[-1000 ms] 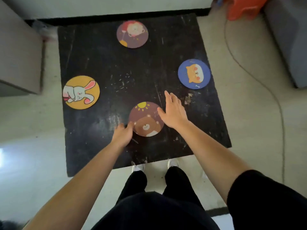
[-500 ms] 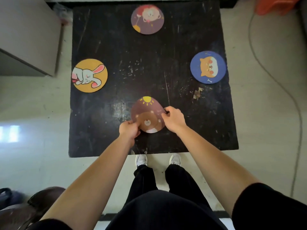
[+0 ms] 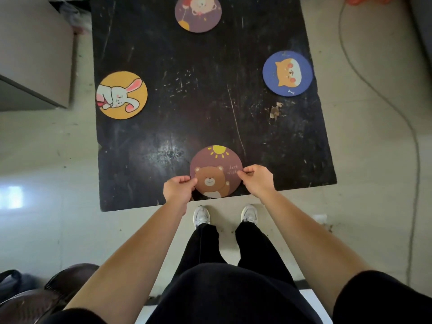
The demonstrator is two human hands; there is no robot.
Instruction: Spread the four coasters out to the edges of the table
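The bear coaster has moved from further in on the desk to its near edge, now pinched at both sides by the left hand and right hand, fingers closed on its rim. The rabbit coaster, cat coaster and far coaster already sit at their edges, so the spread looks nearly finished.

My arms are bare from my left hand and right hand up to short black sleeves. Below my hands I wear black trousers and white sneakers.
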